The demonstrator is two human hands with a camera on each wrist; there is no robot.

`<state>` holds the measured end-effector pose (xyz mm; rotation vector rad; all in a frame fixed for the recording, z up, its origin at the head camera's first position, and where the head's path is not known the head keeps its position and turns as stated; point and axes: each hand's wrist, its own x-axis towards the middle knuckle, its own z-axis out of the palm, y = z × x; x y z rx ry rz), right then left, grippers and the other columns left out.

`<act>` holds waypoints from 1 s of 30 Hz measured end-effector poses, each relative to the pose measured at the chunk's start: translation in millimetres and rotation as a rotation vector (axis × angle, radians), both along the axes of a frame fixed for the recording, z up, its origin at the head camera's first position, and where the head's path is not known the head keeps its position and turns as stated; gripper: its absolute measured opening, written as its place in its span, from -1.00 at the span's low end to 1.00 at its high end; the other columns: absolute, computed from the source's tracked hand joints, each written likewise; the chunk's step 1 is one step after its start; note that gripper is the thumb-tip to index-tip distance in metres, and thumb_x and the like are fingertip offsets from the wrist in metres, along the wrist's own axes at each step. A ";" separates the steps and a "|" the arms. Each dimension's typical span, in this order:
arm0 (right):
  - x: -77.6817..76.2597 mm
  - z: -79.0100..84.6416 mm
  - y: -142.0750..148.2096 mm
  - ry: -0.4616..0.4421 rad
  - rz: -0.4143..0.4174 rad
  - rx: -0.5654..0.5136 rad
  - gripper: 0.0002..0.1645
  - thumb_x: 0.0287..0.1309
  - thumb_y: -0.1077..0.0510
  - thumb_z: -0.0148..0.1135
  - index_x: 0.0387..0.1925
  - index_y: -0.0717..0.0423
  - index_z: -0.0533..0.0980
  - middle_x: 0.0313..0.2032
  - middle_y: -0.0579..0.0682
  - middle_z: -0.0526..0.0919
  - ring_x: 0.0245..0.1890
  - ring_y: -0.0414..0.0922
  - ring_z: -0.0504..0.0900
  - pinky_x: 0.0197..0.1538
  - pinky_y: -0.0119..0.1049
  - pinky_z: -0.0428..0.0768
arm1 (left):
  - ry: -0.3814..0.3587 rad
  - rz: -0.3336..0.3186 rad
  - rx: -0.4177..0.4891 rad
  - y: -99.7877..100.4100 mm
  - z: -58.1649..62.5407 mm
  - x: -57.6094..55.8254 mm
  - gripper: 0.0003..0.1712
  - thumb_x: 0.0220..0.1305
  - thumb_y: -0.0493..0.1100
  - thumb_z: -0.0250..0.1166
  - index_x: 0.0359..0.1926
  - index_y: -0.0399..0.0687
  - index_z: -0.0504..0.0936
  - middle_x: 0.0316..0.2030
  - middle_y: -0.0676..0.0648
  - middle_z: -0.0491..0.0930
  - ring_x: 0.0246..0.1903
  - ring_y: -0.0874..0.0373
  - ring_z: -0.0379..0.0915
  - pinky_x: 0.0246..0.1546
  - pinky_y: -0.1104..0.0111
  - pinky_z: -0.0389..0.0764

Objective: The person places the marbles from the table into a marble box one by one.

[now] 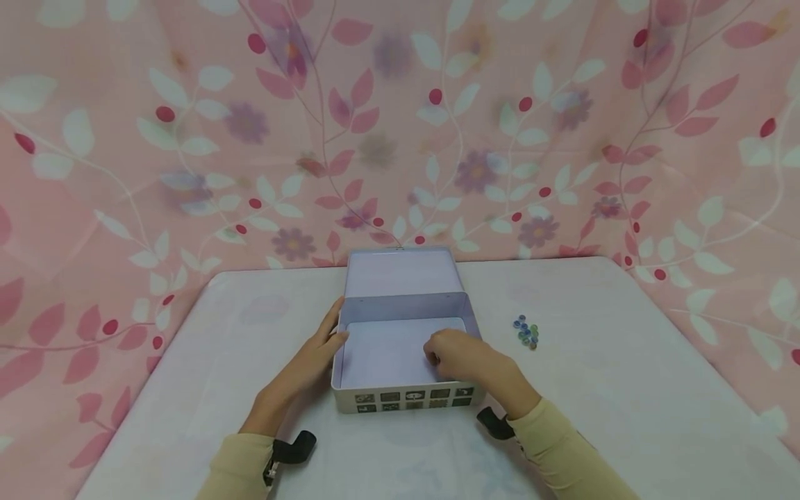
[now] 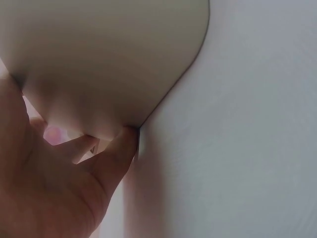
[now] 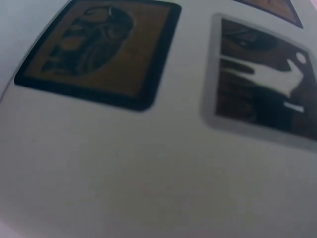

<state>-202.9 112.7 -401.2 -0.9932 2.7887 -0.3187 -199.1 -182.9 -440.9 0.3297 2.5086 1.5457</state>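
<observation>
A pale tin box [image 1: 403,390] with small printed pictures along its front wall sits on the table, its hinged lid [image 1: 403,272] tipped back. My left hand [image 1: 312,357] grips the box's left side, thumb at the rim and the other fingers down the outer wall. In the left wrist view that hand [image 2: 59,188] presses against the smooth wall [image 2: 109,59]. Over the box's right part, my right hand [image 1: 462,354] reaches inside with its fingers curled downward; I cannot tell whether they hold anything. Close in the right wrist view are the box's printed pictures [image 3: 101,52].
A small cluster of blue and green glass beads [image 1: 526,335] lies on the white-covered table [image 1: 625,361] to the right of the box. Behind the table hangs a pink floral cloth [image 1: 387,139]. Black wrist cameras show below both hands.
</observation>
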 end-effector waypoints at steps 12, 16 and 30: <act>-1.9 -2.3 0.0 0.009 -0.024 0.008 -0.81 0.03 0.40 0.28 -0.53 0.07 0.57 -0.53 -0.17 0.52 -0.48 -0.23 0.37 -0.37 -0.35 0.42 | 0.004 0.022 -0.029 1.1 1.4 1.2 -0.26 0.53 0.16 -0.06 0.51 0.71 -0.27 0.59 -0.08 -0.16 0.57 -0.14 -0.24 0.46 -0.24 -0.02; -0.8 -1.8 0.2 0.021 -0.027 0.003 -0.80 0.09 0.38 0.27 -0.54 0.07 0.55 -0.54 -0.17 0.48 -0.48 -0.22 0.37 -0.37 -0.35 0.41 | 0.004 0.023 -0.030 1.0 -0.5 1.6 -0.26 0.54 0.17 -0.08 0.53 0.65 -0.26 0.60 -0.08 -0.16 0.57 -0.15 -0.25 0.46 -0.25 -0.03; -1.8 15.0 15.8 0.064 -0.040 -0.091 -0.85 0.25 0.26 0.22 -0.44 0.06 0.60 -0.49 -0.19 0.52 -0.45 -0.23 0.41 -0.35 -0.36 0.45 | 0.006 0.020 -0.028 1.4 -0.5 0.4 -0.29 0.55 0.11 -0.10 0.51 0.72 -0.26 0.60 -0.05 -0.17 0.57 -0.15 -0.25 0.45 -0.25 0.00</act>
